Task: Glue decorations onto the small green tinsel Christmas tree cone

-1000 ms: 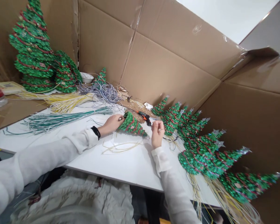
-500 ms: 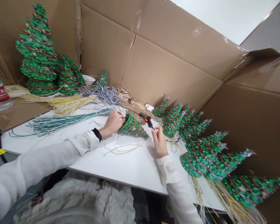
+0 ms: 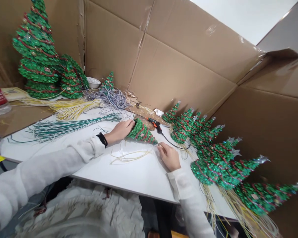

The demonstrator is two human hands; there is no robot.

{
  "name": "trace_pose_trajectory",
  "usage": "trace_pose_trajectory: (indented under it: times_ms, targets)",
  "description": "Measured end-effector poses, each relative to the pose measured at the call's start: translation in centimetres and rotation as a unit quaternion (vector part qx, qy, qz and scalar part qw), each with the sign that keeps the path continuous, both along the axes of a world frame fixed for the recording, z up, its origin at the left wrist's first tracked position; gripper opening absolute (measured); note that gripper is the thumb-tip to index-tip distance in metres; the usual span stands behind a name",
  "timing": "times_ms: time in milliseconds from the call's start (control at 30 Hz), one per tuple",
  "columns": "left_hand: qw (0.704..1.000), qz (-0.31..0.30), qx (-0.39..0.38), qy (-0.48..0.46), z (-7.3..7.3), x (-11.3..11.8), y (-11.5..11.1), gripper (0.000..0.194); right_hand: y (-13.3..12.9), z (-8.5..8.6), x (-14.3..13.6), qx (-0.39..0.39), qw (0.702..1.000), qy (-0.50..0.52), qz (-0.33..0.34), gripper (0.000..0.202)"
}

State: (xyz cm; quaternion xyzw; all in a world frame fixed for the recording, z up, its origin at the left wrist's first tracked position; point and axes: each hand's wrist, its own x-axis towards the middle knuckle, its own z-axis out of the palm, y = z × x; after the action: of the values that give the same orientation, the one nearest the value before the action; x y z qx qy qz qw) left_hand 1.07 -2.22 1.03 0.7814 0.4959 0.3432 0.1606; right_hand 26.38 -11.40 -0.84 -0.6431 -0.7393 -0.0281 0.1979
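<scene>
A small green Christmas tree [image 3: 142, 132] with red garland lies on its side on the white board, its wide base to the left and its tip to the right. My left hand [image 3: 121, 129], with a black band at the wrist, is closed on the rim of that base; part of the fingers is hidden. At the tip, the thumb and fingers of my right hand [image 3: 170, 157] are pinched together, and a thin pale piece shows there. The tip itself is covered by these fingers. Just behind the tree rests a black and orange glue gun [image 3: 155, 124] with its cord trailing right.
Loose pale wires [image 3: 131, 157] lie in front of the tree. Bundles of green wire [image 3: 72, 127], yellow wire [image 3: 74, 107] and tangled purple-grey wire [image 3: 116, 98] spread at left. Several finished trees [image 3: 228, 162] line the right, a tall tree [image 3: 38, 49] the left. Cardboard walls [image 3: 178, 59] enclose the back.
My right hand has come down and left from beside the glue gun to the tree's tip. My left fingers have closed more flatly at the base. The tree stays on its side.
</scene>
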Motion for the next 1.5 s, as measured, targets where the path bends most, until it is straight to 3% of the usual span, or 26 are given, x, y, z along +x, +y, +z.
trace_pose_trajectory:
  times_ms: [400,633,833,1100,1500]
  targets:
    - [0.997,-0.037,0.04,-0.052,0.1,0.8,-1.6,0.037,0.1,-0.2,-0.3,0.031,1.0,-0.005,-0.002,0.031]
    - [0.98,-0.1,-0.055,-0.161,-0.7,1.4,-1.5,0.045,0.2,-0.5,-0.6,0.005,1.0,-0.006,-0.002,0.027]
    - [0.97,-0.122,-0.077,-0.196,-0.8,1.1,-0.9,0.046,0.4,-1.1,-1.0,0.009,1.0,-0.007,0.016,0.029]
    - [0.966,-0.144,-0.089,-0.194,-0.9,1.1,-0.4,0.045,0.4,-1.5,-1.6,-0.004,0.994,0.106,0.039,0.03]
    - [0.964,-0.126,-0.101,-0.211,-0.6,1.3,0.1,0.042,0.9,-1.6,-2.7,0.009,0.943,0.323,0.08,0.036]
